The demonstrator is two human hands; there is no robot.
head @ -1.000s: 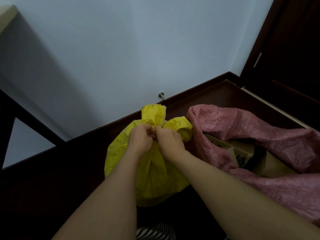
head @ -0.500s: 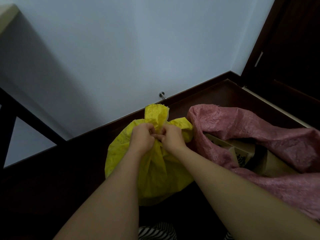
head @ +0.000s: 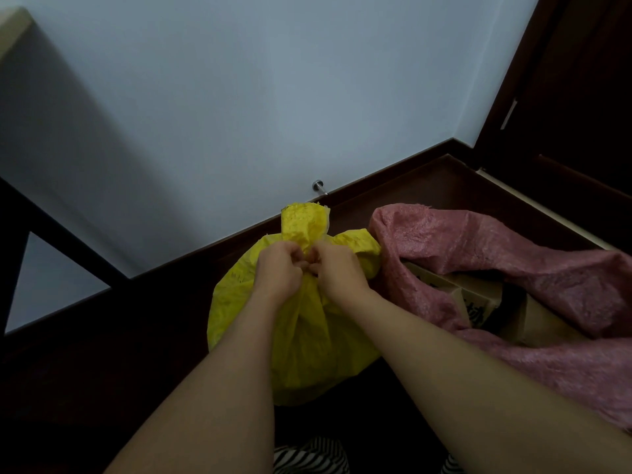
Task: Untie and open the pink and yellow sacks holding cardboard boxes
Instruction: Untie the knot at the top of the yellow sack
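You are looking down into a corner where a pale blue-grey wall (head: 239, 97) meets a dark brown floor (head: 85, 388), with a dark skirting board (head: 393, 176) running along the joint and a dark wooden door (head: 581, 97) at about 2 o'clock. A small metal door stop (head: 318, 187) sticks out of the wall just above the skirting, at 12 o'clock from your hands. At 9 o'clock dark bars (head: 51, 227) cross in front of the wall.

The yellow sack (head: 301, 336) stands on the floor near the middle of the view, its neck gathered and still closed, with a flap of its mouth (head: 304, 222) standing up above the gather. Your left hand (head: 278, 271) and right hand (head: 338, 273) meet at that neck, knuckles almost touching, fingers curled in and pinching the bunched yellow fabric. What the fingertips work on, a knot or a tie, is hidden behind them, so you cannot tell its state.

The pink sack (head: 496, 268) lies at 3 o'clock of the yellow one, touching its side, and its mouth is already open and slumped wide. Inside the opening you can see cardboard boxes (head: 478, 299), one with dark printing on its face that is too small to read.

At 6 o'clock, between your forearms, a strip of black-and-white striped cloth (head: 307, 456) shows at the bottom edge.
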